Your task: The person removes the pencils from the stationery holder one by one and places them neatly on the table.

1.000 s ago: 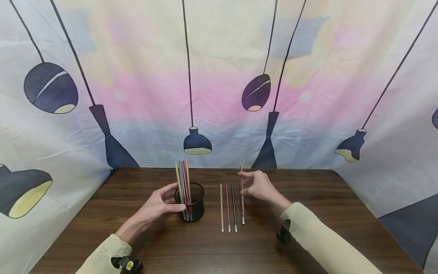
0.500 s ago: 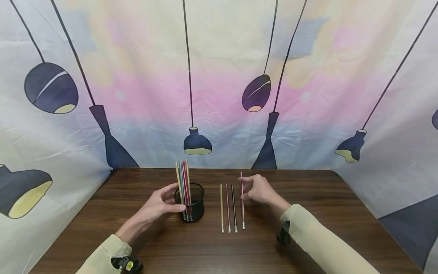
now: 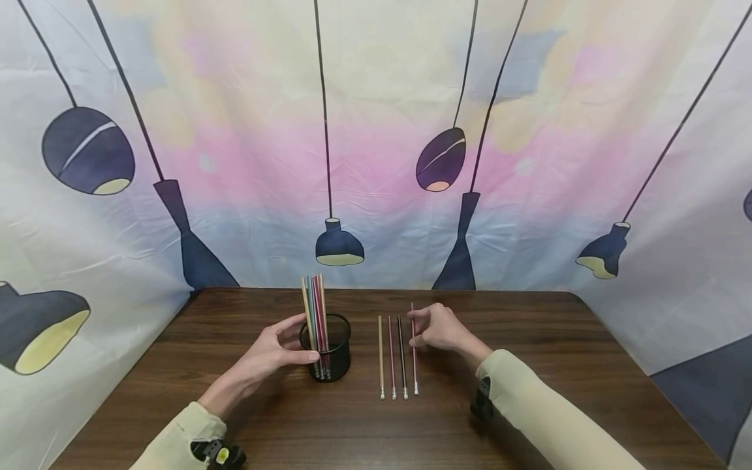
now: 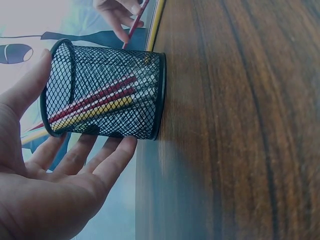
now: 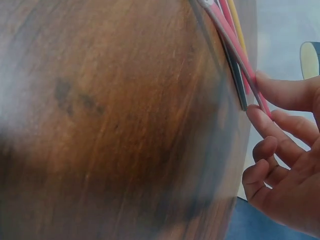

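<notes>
My left hand holds a black mesh pencil cup that stands upright on the table, thumb on the near side and fingers round the far side. Several pencils, yellow, red and blue-green, lean in its left part, eraser ends down. To the right, my right hand pinches a pinkish-red pencil between thumb and fingertips, its eraser end toward me. Beside it a yellow pencil, a dark red pencil and a black pencil lie parallel, eraser ends toward me.
The brown wooden table ends at a back edge close behind the cup and pencils. A cloth backdrop printed with hanging lamps rises behind it. Each wrist wears a small black camera, on the left and right.
My right hand has drawn the pinkish-red pencil toward me, then slightly left, nearer the black pencil and more level with the row. The left hand and pencil cup have stayed put.
</notes>
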`<action>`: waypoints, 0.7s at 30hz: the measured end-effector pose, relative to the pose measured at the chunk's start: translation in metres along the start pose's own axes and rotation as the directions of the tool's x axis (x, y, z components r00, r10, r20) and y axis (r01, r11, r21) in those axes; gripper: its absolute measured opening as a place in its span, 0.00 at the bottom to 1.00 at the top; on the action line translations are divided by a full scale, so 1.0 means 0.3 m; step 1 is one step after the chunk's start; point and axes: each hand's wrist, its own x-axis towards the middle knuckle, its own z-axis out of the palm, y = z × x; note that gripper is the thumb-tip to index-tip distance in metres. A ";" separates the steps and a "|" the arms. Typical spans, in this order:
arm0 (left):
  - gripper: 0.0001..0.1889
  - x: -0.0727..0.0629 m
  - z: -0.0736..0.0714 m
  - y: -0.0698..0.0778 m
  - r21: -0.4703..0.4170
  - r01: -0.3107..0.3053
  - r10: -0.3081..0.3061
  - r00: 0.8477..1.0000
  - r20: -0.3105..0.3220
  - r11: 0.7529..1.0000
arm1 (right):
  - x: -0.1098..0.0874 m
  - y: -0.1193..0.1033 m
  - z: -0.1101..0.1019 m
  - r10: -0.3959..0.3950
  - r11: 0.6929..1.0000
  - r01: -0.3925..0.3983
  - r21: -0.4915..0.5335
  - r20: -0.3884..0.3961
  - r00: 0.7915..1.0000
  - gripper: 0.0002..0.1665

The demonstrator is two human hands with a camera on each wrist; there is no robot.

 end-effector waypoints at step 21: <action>0.47 0.003 0.001 -0.003 -0.005 -0.008 0.008 1.000 0.000 1.000 | 0.014 0.003 0.016 0.005 0.999 -0.001 -0.040 0.092 0.996 0.30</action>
